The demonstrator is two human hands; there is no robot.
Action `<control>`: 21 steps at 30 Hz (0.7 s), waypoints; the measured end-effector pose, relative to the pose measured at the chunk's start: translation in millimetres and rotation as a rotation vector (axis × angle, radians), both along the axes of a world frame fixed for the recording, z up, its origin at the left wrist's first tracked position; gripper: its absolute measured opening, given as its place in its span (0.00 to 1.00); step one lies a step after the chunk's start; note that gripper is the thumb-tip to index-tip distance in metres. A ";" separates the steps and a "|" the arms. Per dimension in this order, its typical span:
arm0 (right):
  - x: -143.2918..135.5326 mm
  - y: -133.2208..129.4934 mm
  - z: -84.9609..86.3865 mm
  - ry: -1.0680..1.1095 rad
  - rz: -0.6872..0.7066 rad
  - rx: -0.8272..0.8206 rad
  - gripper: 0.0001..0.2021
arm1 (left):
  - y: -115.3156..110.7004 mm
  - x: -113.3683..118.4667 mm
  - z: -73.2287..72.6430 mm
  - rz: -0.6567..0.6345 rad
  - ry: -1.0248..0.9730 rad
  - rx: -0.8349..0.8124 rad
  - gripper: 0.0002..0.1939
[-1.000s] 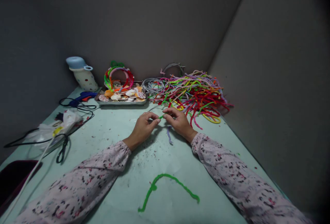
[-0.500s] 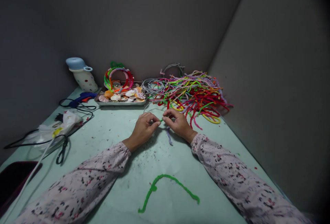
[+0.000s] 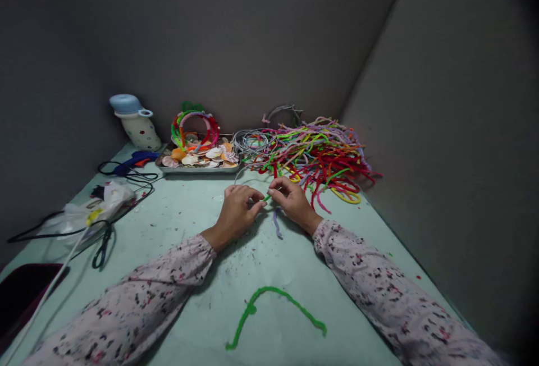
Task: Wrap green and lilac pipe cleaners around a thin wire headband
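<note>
Near the table's middle, my left hand (image 3: 238, 210) and my right hand (image 3: 293, 203) meet at a short green pipe cleaner (image 3: 266, 198). My right thumb and forefinger pinch it. My left thumb and forefinger curl around its other end, with a small gap between their tips. A thin grey wire (image 3: 242, 170) arcs behind the hands; where it ends is hidden by the fingers. A purple pipe cleaner (image 3: 277, 223) hangs or lies just below my right hand. Closer to me, a longer bent green pipe cleaner (image 3: 290, 298) rests on the table.
A metal tray (image 3: 197, 170) of seashells stands at the back, with colourful pipe-cleaner rings (image 3: 177, 130) on it. Coiled grey wire (image 3: 252, 142) and a heap of pipe cleaners (image 3: 324, 147) lie to its right. A bottle (image 3: 141, 130), black cables (image 3: 101, 248) and a plastic bag (image 3: 113, 200) are left.
My left thumb and forefinger have parted slightly and shifted down, so more of the green pipe cleaner shows between the hands. My right hand has barely moved.
</note>
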State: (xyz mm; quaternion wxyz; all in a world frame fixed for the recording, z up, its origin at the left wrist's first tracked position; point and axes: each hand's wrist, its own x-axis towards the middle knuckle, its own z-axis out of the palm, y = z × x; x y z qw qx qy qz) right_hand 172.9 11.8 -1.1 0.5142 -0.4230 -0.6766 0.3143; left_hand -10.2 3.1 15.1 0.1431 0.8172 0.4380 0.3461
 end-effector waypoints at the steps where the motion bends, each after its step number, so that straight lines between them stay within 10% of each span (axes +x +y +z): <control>1: -0.1 0.5 -0.6 -0.003 -0.002 0.004 0.04 | 0.2 -0.1 -0.4 0.003 0.009 0.004 0.05; 21: -1.7 1.1 -0.9 0.058 0.040 -0.104 0.06 | 5.3 -1.0 -1.5 -0.044 0.042 -0.036 0.05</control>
